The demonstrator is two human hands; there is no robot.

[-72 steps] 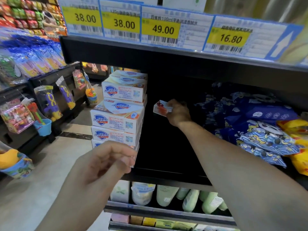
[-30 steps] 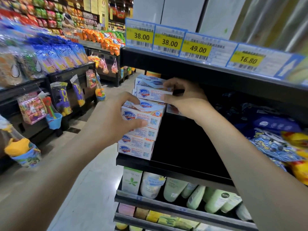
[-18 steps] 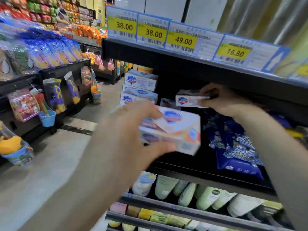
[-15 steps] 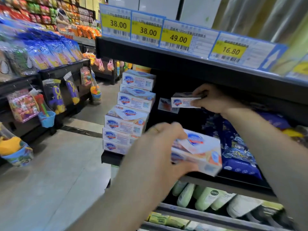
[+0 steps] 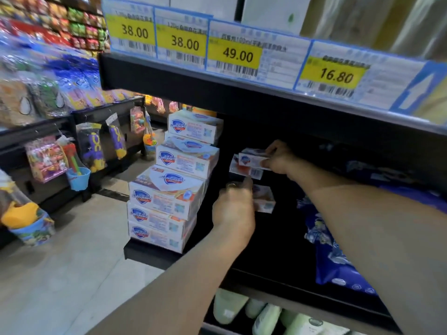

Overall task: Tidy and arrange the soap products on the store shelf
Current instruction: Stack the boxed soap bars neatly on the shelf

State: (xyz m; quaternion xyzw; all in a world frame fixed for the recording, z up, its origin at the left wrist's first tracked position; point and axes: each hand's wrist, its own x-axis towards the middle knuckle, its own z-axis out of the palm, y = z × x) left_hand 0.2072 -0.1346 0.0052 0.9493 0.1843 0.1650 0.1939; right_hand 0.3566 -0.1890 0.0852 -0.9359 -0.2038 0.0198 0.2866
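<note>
We are restocking the dark shelf (image 5: pixel 278 240) mid-frame: our left hand (image 5: pixel 233 209) is gripping a multipack (image 5: pixel 264 199), our right hand (image 5: pixel 278 160) pinching a single soap box (image 5: pixel 251 159) above it. Next, we judge, both need setting down squarely beside the stack (image 5: pixel 174 182).

This is a shop aisle, a supermarket by the look of it, with yellow-and-blue paper price tags (image 5: pixel 185 42) clipped along the black metal shelf edge (image 5: pixel 242 93), white cardboard soap boxes (image 5: pixel 167 197) stacked below, and bagged toys (image 5: pixel 46 155) hanging across the tiled floor (image 5: pixel 72 274).
</note>
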